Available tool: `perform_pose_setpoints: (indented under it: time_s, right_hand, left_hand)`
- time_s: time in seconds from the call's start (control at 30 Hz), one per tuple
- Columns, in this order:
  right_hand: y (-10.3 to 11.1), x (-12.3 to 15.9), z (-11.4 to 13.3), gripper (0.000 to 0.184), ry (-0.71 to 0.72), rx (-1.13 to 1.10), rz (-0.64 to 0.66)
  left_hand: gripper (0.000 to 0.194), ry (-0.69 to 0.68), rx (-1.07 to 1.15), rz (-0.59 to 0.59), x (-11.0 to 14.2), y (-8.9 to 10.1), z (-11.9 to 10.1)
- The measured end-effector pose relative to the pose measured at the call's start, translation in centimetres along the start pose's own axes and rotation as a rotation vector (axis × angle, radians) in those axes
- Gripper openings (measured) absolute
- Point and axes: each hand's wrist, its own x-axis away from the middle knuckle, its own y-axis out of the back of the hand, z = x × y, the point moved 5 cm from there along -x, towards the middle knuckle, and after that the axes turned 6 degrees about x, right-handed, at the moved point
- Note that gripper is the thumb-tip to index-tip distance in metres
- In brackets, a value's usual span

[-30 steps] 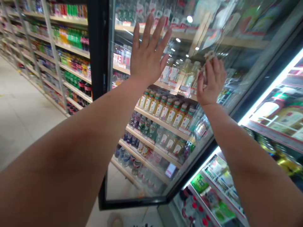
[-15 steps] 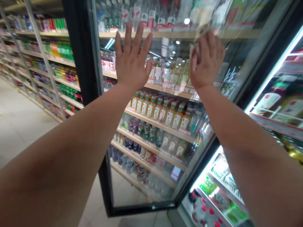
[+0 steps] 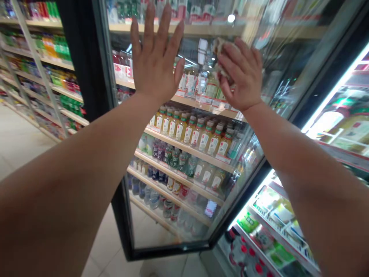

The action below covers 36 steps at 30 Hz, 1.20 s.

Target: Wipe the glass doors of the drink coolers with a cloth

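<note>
The left hand (image 3: 154, 61) stood open against the glass door (image 3: 184, 234) of a drinks cooler, fingers spread and holding nothing, while the curled right hand (image 3: 239, 73) gripped a crumpled cloth (image 3: 222, 54) to the pane, having slid inward and narrowed the gap between the hands.

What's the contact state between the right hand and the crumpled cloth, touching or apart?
Touching. The head view shows the right hand closed around the crumpled cloth, holding it against the glass door.
</note>
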Motion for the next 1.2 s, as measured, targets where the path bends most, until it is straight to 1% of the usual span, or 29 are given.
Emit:
perform_pose_setpoints:
  time_s: [0.03,0.07,0.13,0.17,0.2,0.23,0.27,0.33,0.37,0.4,0.43,0.53,0.57,0.6,0.7,0.73,0.77,0.8,0.87,0.9,0.93,1.07,1.1,1.13,1.2]
  right_hand:
    - [-0.1,0.1,0.0,0.046,-0.003,-0.025,0.001]
    - [-0.1,0.1,-0.4,0.046,-0.062,-0.017,-0.035]
    - [0.2,0.3,-1.5,0.047,-0.238,0.062,-0.157]
    - [0.3,0.4,-1.8,0.049,-0.299,0.101,-0.201]
    - [0.3,0.4,-2.0,0.050,-0.320,0.122,-0.219]
    - [0.2,0.4,-1.8,0.050,-0.297,0.125,-0.204]
    - [-0.1,0.4,-1.5,0.049,-0.236,0.117,-0.165]
    - [-0.5,0.4,-0.6,0.047,-0.075,0.091,-0.076]
    - [-0.7,0.5,-0.3,0.047,-0.020,0.081,-0.052]
    - [-0.8,0.7,-0.3,0.046,-0.001,0.078,-0.057]
    - [-0.8,0.8,-0.7,0.046,-0.024,0.081,-0.090]
    - [-0.5,1.3,-2.1,0.049,-0.206,0.120,-0.253]
    - [-0.4,1.4,-2.3,0.050,-0.236,0.130,-0.279]
    - [-0.4,1.4,-2.2,0.050,-0.225,0.133,-0.277]
    - [-0.9,1.3,-0.8,0.050,-0.040,0.097,-0.137]
    - [-1.0,1.3,-0.4,0.049,-0.004,0.080,-0.103]
    - [-1.1,1.4,-0.4,0.050,-0.010,0.064,-0.099]
    - [-1.0,1.4,-0.7,0.050,-0.055,0.052,-0.124]
    - [-0.8,1.7,-1.4,0.052,-0.181,0.036,-0.220]
    - [-0.7,1.8,-1.5,0.052,-0.213,0.033,-0.252]
    - [-0.7,1.9,-1.4,0.051,-0.208,0.035,-0.261]
    - [-1.0,1.7,0.1,0.046,-0.028,0.067,-0.165]
    - [-1.0,1.7,0.0,0.046,-0.025,0.076,-0.163]
    - [-1.0,1.7,-0.3,0.046,-0.057,0.081,-0.180]
    - [-0.8,1.8,-1.8,0.048,-0.198,0.078,-0.248]
  left_hand:
    - [0.079,-0.002,0.001,-0.005,0.0,0.1,-0.1]
    - [0.079,-0.011,-0.001,-0.006,0.0,0.1,-0.2]
    - [0.079,-0.020,0.000,-0.002,0.0,0.1,-0.3]
    - [0.079,-0.016,0.007,0.003,0.0,0.1,-0.3]
    - [0.078,-0.003,0.016,0.012,-0.1,0.1,-0.3]
    - [0.077,0.018,0.021,0.022,-0.1,0.1,-0.2]
    - [0.078,0.037,0.019,0.035,-0.1,0.1,-0.2]
    - [0.078,0.056,0.003,0.054,-0.1,0.1,-0.3]
    - [0.079,0.057,-0.001,0.055,-0.1,0.1,-0.3]
    - [0.079,0.050,0.000,0.047,-0.1,0.2,-0.3]
    - [0.079,0.034,0.003,0.041,-0.1,0.2,-0.4]
    - [0.079,0.006,-0.004,0.038,0.0,0.3,-0.4]
    - [0.079,0.008,0.000,0.049,0.0,0.2,-0.4]
    - [0.079,0.021,0.008,0.057,0.0,0.2,-0.3]
    - [0.077,0.025,0.030,0.060,0.1,0.4,-0.4]
    - [0.077,0.026,0.032,0.055,0.1,0.5,-0.5]
    - [0.077,0.028,0.034,0.054,0.1,0.5,-0.5]
    - [0.078,0.036,0.042,0.055,0.1,0.6,-0.5]
    - [0.080,0.065,0.071,0.060,0.1,0.7,-0.5]
    - [0.080,0.073,0.091,0.058,0.0,0.7,-0.4]
    - [0.079,0.072,0.115,0.053,0.0,0.7,-0.4]
    - [0.070,0.067,0.211,0.012,0.1,0.7,-0.1]
    - [0.068,0.063,0.233,0.007,0.2,0.8,-0.1]
    - [0.066,0.058,0.258,0.004,0.2,0.8,-0.1]
    - [0.065,0.050,0.300,0.008,0.3,0.9,-0.2]
